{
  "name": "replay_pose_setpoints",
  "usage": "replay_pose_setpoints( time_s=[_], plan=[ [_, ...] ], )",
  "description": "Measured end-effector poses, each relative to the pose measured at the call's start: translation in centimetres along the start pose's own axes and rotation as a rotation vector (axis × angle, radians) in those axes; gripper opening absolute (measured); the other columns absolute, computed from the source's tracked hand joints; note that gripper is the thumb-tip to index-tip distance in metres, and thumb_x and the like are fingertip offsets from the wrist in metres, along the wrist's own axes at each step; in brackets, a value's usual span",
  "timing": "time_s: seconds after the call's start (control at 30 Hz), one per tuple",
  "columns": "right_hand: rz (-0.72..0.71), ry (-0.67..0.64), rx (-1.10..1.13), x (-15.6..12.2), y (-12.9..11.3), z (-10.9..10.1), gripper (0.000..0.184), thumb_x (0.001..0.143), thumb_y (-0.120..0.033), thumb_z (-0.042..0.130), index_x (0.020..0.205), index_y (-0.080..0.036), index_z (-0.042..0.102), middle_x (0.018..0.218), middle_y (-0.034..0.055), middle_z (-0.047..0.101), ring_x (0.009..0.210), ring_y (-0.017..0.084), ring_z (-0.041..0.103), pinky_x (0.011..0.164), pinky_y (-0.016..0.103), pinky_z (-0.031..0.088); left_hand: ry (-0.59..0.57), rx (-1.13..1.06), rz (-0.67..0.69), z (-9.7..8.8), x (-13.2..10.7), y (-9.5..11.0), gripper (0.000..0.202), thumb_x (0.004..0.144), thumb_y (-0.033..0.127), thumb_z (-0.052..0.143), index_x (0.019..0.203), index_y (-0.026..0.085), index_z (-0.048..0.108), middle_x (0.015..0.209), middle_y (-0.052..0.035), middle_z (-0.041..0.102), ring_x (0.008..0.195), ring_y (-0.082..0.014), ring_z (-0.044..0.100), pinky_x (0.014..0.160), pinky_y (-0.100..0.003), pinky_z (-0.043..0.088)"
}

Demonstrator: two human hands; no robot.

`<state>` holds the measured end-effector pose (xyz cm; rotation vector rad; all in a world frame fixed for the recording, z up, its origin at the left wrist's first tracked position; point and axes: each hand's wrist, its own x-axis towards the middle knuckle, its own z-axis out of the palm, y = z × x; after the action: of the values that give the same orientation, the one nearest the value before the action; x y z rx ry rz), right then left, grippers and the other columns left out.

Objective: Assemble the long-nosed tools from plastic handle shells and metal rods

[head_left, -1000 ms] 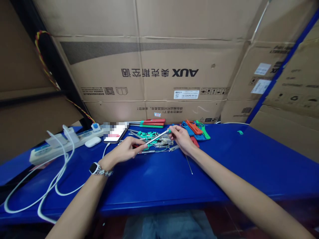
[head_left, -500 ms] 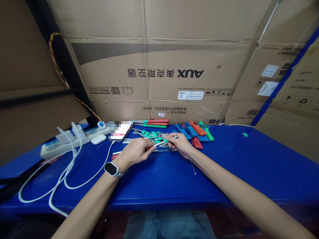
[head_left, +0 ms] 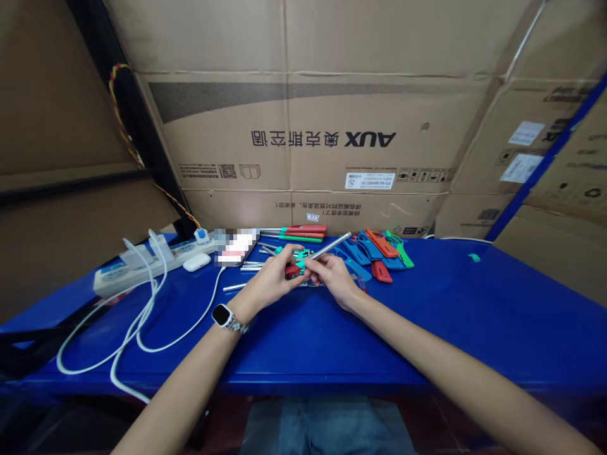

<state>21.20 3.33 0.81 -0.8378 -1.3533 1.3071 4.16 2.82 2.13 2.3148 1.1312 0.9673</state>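
My left hand, wearing a watch at the wrist, is closed on a red plastic handle, partly hidden by the fingers. Close against it, my right hand pinches a silver metal tube that slants up to the right, with a teal plastic part at its lower end. The two pieces meet between my fingers; whether they are joined I cannot tell. Under and behind my hands lie loose metal tubes and teal parts, largely covered.
Long-necked lighters with red and green handles lie along the back. Blue, orange, green and red handle shells are piled to the right. At left are a phone, a white earbud case, a power strip and looping white cables.
The metal tube now points up to the right, its free end raised past my right hand. My left hand has moved round to hold the red handle against it. The view has shifted slightly.
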Motion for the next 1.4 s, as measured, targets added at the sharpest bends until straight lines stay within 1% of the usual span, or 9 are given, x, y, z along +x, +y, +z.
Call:
replay_pose_setpoints(
  time_s=[0.2,0.3,0.4,0.57,0.67,0.9,1.1,1.23,1.4],
  plan=[
    [-0.065,0.017,-0.051,0.3,0.2,-1.0,0.041,0.065,-0.054,0.075,0.075,-0.016,0.064,0.064,0.0010,0.064,0.051,0.010,0.048,0.049,0.024,0.038,-0.127,0.081,0.000,-1.7,-0.4,-0.3,0.024,0.087,0.037,0.062,0.101,0.017,0.064,0.074,0.0005,0.062,0.065,-0.0156,0.054,0.062,-0.026,0.039],
    [-0.066,0.026,-0.056,0.3,0.2,-1.3,0.039,0.066,-0.053,0.075,0.076,-0.016,0.064,0.065,0.0015,0.064,0.053,0.011,0.050,0.050,0.025,0.040,-0.167,0.076,0.021,-2.1,-0.4,-0.3,0.029,0.094,0.041,0.052,0.097,0.018,0.068,0.081,-0.0023,0.067,0.070,-0.0171,0.058,0.066,-0.027,0.040],
    [-0.069,0.028,-0.059,0.1,0.3,-1.1,0.038,0.067,-0.051,0.075,0.077,-0.016,0.064,0.065,0.0019,0.065,0.053,0.011,0.049,0.050,0.025,0.040,-0.160,0.048,0.038,-1.7,-0.4,-0.1,0.032,0.096,0.045,0.049,0.100,0.019,0.067,0.087,-0.0036,0.068,0.075,-0.0185,0.060,0.069,-0.027,0.040],
    [-0.087,0.014,-0.081,-0.2,0.1,-0.5,0.039,0.065,-0.051,0.079,0.077,-0.016,0.065,0.063,0.0012,0.064,0.052,0.011,0.050,0.050,0.025,0.039,-0.106,0.096,-0.018,-0.3,-0.3,0.0,0.025,0.091,0.042,0.057,0.087,0.018,0.059,0.075,-0.0002,0.060,0.063,-0.0152,0.051,0.060,-0.026,0.036],
    [-0.086,-0.013,-0.099,-0.2,0.0,-0.5,0.038,0.064,-0.050,0.080,0.075,-0.016,0.066,0.060,-0.0002,0.060,0.055,0.012,0.052,0.050,0.025,0.039,-0.108,0.076,-0.036,0.1,-0.3,0.0,0.030,0.091,0.045,0.055,0.080,0.017,0.057,0.070,0.0009,0.056,0.061,-0.0144,0.047,0.059,-0.026,0.035],
    [-0.150,-0.062,-0.149,-0.1,-0.9,-0.5,0.038,0.064,-0.049,0.081,0.073,-0.016,0.065,0.061,-0.0006,0.058,0.057,0.012,0.052,0.053,0.025,0.041,-0.073,-0.125,-0.067,0.2,-0.3,0.7,0.030,0.088,0.043,0.058,0.078,0.015,0.060,0.072,0.0006,0.058,0.065,-0.0138,0.048,0.063,-0.025,0.039],
    [-0.167,-0.110,-0.181,0.0,-1.3,-0.6,0.037,0.067,-0.050,0.079,0.075,-0.016,0.064,0.057,-0.0032,0.054,0.051,0.010,0.046,0.050,0.024,0.038,-0.101,-0.340,-0.128,0.5,-0.4,1.2,0.032,0.085,0.047,0.063,0.080,0.015,0.058,0.063,0.0034,0.051,0.052,-0.0093,0.041,0.051,-0.023,0.035],
    [-0.188,-0.087,-0.189,-0.3,-0.9,-0.4,0.039,0.074,-0.052,0.074,0.087,-0.018,0.060,0.056,-0.0062,0.050,0.049,0.009,0.043,0.049,0.023,0.033,-0.112,-0.636,-0.214,0.9,-0.1,1.0,0.042,0.083,0.057,0.065,0.083,0.017,0.051,0.057,0.0065,0.043,0.044,-0.0072,0.036,0.042,-0.021,0.031],
    [-0.164,-0.134,-0.158,-1.7,-0.5,0.0,0.035,0.080,-0.052,0.068,0.087,-0.021,0.053,0.070,-0.0028,0.060,0.060,0.011,0.055,0.060,0.025,0.045,0.063,-0.883,-0.188,1.5,0.4,1.2,0.045,0.088,0.060,0.057,0.103,0.017,0.056,0.066,0.0042,0.049,0.052,-0.0093,0.047,0.050,-0.022,0.042]
  ],
)
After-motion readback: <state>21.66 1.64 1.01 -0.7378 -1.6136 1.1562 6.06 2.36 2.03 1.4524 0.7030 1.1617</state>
